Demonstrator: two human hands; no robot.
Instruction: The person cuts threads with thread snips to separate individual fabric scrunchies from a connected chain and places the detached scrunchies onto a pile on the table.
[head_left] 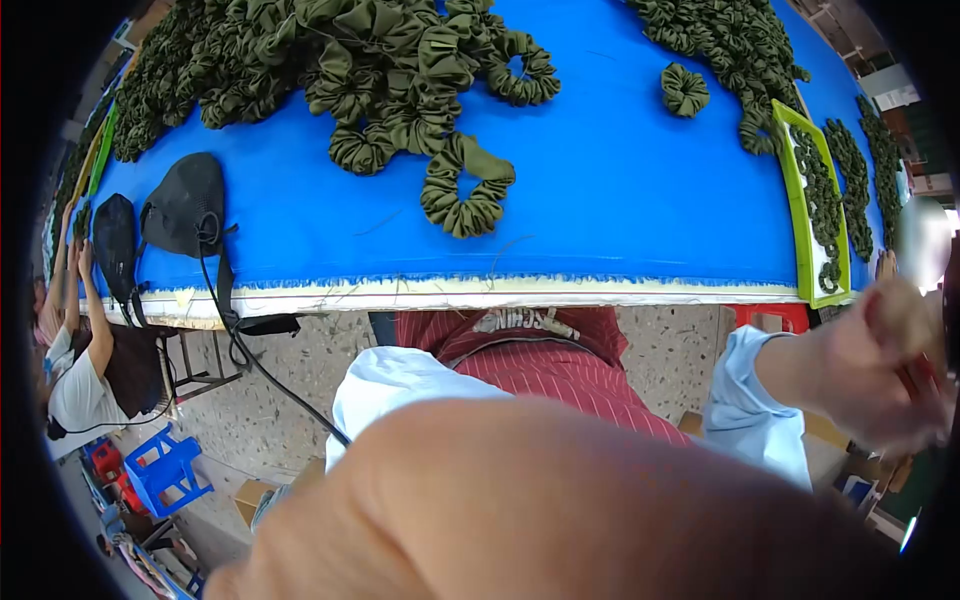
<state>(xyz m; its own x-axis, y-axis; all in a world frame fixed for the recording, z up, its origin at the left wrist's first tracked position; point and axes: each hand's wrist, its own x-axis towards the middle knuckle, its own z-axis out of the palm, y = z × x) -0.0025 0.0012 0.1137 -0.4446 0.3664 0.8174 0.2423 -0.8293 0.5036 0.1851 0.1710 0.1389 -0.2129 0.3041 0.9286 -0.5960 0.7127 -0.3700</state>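
My left hand point(520, 490) is very close to the camera and fills the bottom middle; its fingers and anything in them cannot be made out. At the right edge is my right hand point(880, 370), raised beyond the table edge and smeared by motion, so its grip is unclear. Both wrists come out of light blue sleeves. On the blue tabletop point(620, 210), a dark green scrunchie point(465, 187) lies nearest the front edge, touching a large heap of scrunchies point(390, 60). Another single scrunchie point(685, 90) lies beside the right heap point(735, 50).
A lime green tray point(808, 215) holds small green pieces at the table's right. Black mesh bags point(190, 205) and a hanging black cord point(265, 365) are at the left. Another person's arms point(95, 300) reach in at far left. A blue stool point(165, 475) stands below.
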